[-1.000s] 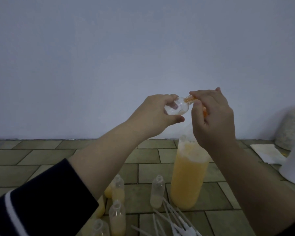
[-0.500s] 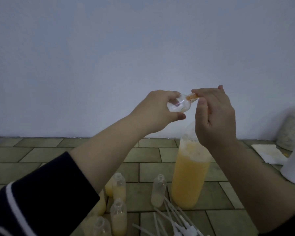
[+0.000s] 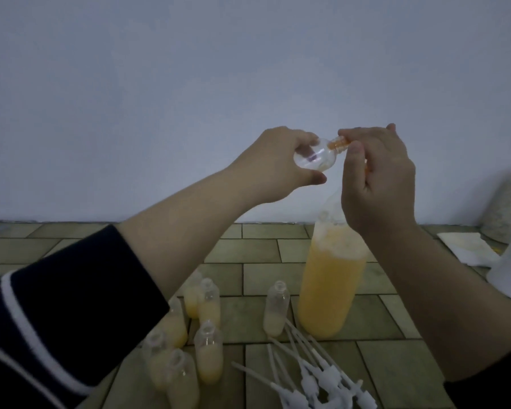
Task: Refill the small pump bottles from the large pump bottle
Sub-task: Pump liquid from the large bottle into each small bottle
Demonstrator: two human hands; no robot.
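Small bottles (image 3: 209,302): eight, one held. Large bottle (image 3: 331,284): one. Pump heads (image 3: 316,376): about six.

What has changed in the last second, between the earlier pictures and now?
Little. Both hands rose slightly together: the left hand still holds the small bottle tilted, and the right hand still pinches the orange nozzle at its mouth. The large bottle and the small bottles on the floor stayed put.

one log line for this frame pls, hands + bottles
left hand holds small clear bottle tilted | right hand fingers at its orange neck | large bottle upright on floor | pump tops loose
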